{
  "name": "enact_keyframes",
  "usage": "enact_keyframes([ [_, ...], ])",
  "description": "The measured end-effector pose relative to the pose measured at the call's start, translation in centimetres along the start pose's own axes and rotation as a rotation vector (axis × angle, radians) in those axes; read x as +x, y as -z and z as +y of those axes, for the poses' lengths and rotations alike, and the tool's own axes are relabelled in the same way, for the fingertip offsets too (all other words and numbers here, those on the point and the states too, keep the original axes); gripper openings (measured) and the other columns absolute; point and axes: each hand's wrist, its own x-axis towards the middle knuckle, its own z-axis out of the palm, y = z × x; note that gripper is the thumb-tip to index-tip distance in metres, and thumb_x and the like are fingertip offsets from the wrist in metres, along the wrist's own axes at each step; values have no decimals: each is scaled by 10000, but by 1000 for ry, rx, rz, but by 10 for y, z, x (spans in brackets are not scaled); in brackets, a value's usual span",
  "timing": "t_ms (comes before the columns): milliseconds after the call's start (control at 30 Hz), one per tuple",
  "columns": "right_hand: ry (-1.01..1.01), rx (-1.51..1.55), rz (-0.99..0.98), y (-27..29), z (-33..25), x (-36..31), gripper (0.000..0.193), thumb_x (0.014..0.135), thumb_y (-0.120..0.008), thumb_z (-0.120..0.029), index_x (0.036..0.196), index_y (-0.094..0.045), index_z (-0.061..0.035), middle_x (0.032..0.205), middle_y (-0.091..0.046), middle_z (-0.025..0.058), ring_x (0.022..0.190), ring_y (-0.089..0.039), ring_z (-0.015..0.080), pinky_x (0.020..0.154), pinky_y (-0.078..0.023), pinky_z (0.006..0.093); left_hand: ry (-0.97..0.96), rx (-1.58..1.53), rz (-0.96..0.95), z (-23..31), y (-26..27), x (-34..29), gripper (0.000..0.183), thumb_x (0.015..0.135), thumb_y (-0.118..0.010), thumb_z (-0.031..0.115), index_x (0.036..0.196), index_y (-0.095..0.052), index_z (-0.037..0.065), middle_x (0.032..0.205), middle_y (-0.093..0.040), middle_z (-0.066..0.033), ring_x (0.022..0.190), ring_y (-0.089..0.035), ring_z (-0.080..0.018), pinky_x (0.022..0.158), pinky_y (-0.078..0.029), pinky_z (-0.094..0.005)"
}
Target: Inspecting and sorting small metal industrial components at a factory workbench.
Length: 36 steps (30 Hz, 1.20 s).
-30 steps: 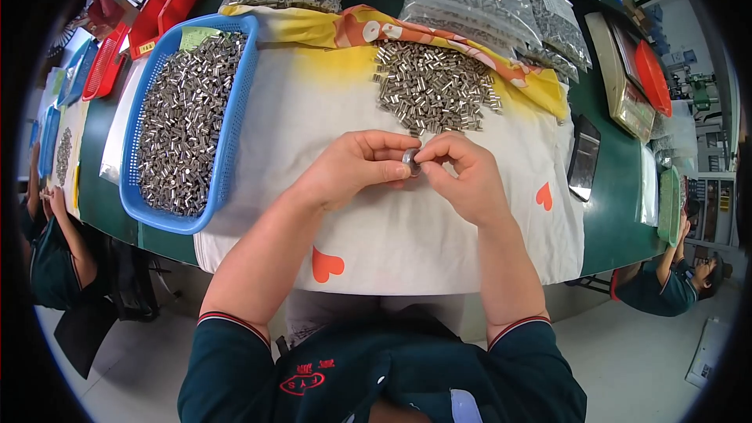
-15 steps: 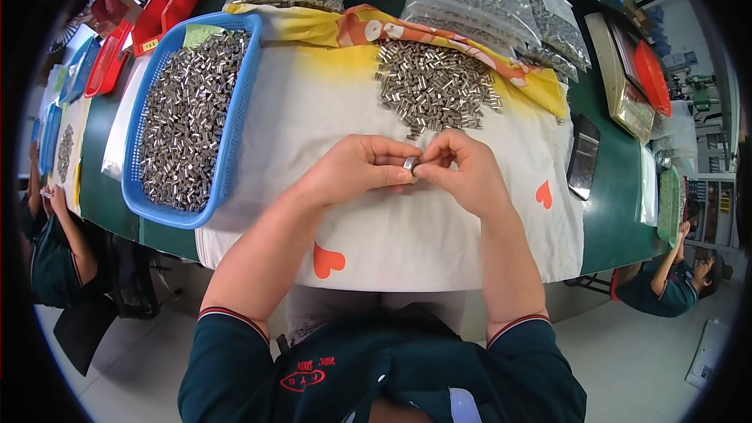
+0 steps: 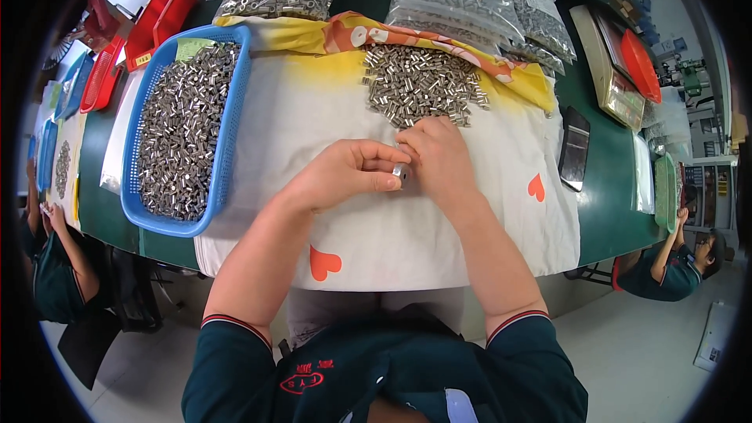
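Note:
My left hand [image 3: 352,168] pinches a small shiny metal piece with a dark hole [image 3: 401,173] between thumb and fingers, above the white cloth [image 3: 266,149]. Just beside it, my right hand [image 3: 439,158] has its fingers bent together, the fingertips at the near edge of a loose pile of small silvery metal sleeves [image 3: 423,82]. What those fingertips hold, if anything, is hidden. To the left stands a blue plastic basket [image 3: 243,86] full of similar small sleeves.
Clear bags of metal parts [image 3: 454,0] lie behind a rolled yellow patterned cloth edge [image 3: 352,31]. A dark phone [image 3: 574,149] lies right, near an orange-red tray [image 3: 641,66]. Red bins [image 3: 160,19] stand far left. Co-workers [image 3: 666,274] sit at both sides.
My right hand has come away from the metal piece and moved up toward the pile. My left hand still holds the piece, slightly further left. The whole view has shifted a little.

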Motion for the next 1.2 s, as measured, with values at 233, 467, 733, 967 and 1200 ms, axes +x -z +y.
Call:
enact_keyframes([
  [233,-318,387,-11,28,-14,0,73,710,-587,-15,778,-605,-34,757,-564,59,740,-535,207,670,-439,299,8,-3,65,1,4,2,328,767,-602,-4,1090,-540,-12,924,-598,-40,815,-567,-84,746,-461,-208],
  [467,-327,665,-203,38,-18,-2,79,709,-605,21,780,-596,-14,763,-585,37,705,-539,130,635,-431,247,-34,-13,139,-1,3,3,337,755,-611,-15,1085,-540,-22,927,-612,-56,825,-577,-89,757,-466,-211],
  [733,-251,421,-57,34,-28,-6,48,722,-611,-29,753,-578,-13,723,-580,54,692,-559,159,606,-444,269,-49,185,240,1,-5,2,346,753,-647,30,1079,-550,-33,895,-622,-62,806,-579,-82,725,-467,-200],
  [967,-330,596,-244,43,-10,-4,47,735,-608,-41,777,-620,-23,764,-590,34,679,-531,119,633,-431,243,-58,64,169,-9,-2,4,335,754,-651,36,1065,-553,-42,894,-616,-57,796,-572,-79,714,-464,-204],
  [1200,-185,-55,-58,28,11,-3,78,720,-601,-84,789,-630,-60,776,-577,66,770,-531,235,689,-433,330,-52,163,151,-8,-5,5,318,751,-649,32,1053,-566,-28,869,-608,-37,791,-562,-71,711,-460,-202],
])
